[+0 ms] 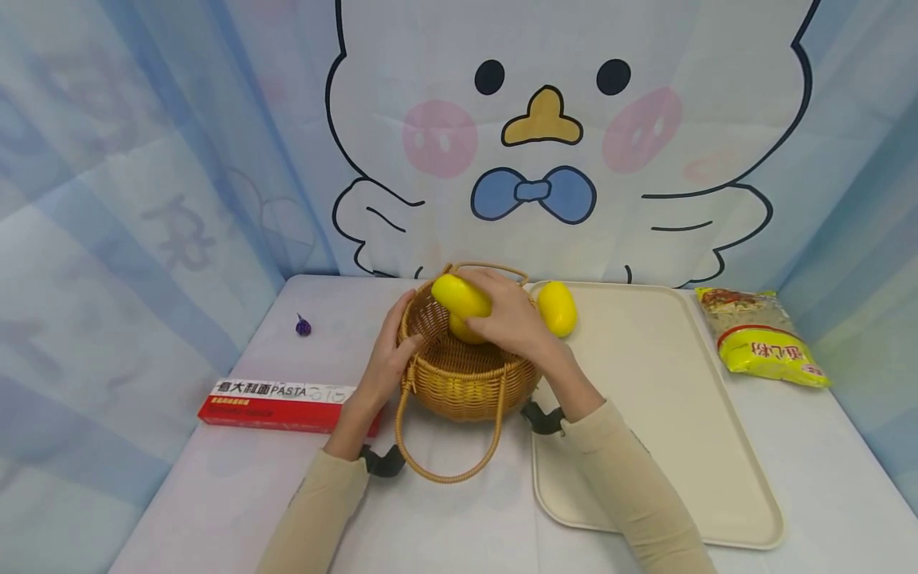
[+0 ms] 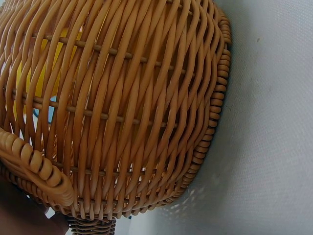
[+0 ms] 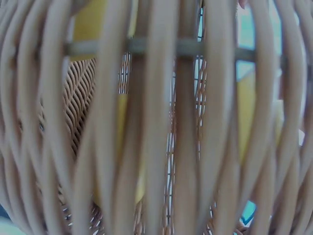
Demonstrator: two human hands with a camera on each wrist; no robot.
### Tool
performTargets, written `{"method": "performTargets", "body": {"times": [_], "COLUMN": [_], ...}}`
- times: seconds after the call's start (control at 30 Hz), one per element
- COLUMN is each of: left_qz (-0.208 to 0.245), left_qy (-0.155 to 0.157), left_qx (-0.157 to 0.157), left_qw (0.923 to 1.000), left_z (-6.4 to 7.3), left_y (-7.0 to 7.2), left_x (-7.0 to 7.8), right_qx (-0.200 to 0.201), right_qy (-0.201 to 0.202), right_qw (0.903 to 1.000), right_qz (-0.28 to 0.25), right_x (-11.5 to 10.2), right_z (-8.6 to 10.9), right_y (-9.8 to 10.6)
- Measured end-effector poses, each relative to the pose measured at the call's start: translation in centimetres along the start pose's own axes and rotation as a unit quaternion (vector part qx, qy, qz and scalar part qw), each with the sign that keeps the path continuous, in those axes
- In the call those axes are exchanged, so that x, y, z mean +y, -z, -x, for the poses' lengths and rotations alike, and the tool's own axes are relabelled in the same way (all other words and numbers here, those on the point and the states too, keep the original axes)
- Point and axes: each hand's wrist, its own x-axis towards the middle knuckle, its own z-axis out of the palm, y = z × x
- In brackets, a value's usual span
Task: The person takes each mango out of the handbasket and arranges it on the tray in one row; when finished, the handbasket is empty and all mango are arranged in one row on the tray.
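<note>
My right hand [image 1: 505, 313] grips a smooth yellow mango [image 1: 456, 295] over the mouth of a round wicker basket [image 1: 466, 395]. Beneath it, another yellow mango [image 1: 466, 330] lies inside the basket, partly hidden by the hand. My left hand [image 1: 387, 359] holds the basket's left rim, thumb over the edge. One basket handle [image 1: 448, 480] hangs down at the front; the other stands behind. In the left wrist view the woven wall [image 2: 132, 107] fills most of the frame, with yellow showing through the gaps. Close wicker strands [image 3: 161, 117] cover the right wrist view.
A third yellow mango [image 1: 557, 308] sits at the back left corner of a beige tray [image 1: 660, 414]. Left of the basket lie a red pasta box [image 1: 272, 406] and a small purple object [image 1: 304, 326]. A yellow food bag [image 1: 763, 339] lies at the far right.
</note>
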Motion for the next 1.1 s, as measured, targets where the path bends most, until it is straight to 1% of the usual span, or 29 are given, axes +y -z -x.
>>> {"method": "performTargets", "body": {"times": [0.13,0.3,0.4,0.53,0.63,0.9,1.1], "left_qz": [0.0,-0.006,-0.005,-0.003,-0.002,0.002,0.0], "left_qy": [0.0,0.001,0.004,0.001,-0.008,-0.019,-0.019], "left_qx": [0.0,0.002,0.004,0.009,0.014,0.021,0.025], "left_qw": [1.0,1.0,1.0,1.0,0.9999,0.9996,0.9995], "left_z": [0.0,-0.1,-0.5,-1.2,-1.3,-1.3,-1.2], "left_y": [0.0,-0.1,-0.1,-0.3,-0.4,-0.5,-0.5], "left_x": [0.1,0.1,-1.1,-3.3,-4.1,-4.2,-4.3], "right_qx": [0.041,0.099,0.116,0.134,0.158,0.222,0.251], "right_qy": [0.012,0.037,0.038,0.029,0.023,0.021,0.011], "right_qw": [0.9984,0.9911,0.9868,0.9811,0.9745,0.9564,0.9475], "right_qz": [-0.038,-0.082,-0.107,-0.137,-0.158,-0.188,-0.198], "right_x": [0.2,0.5,0.6,0.6,0.8,1.1,-0.1], "right_z": [0.0,0.0,0.1,0.4,0.7,1.4,2.7], "right_y": [0.1,0.2,0.3,0.6,0.8,1.5,2.6]}}
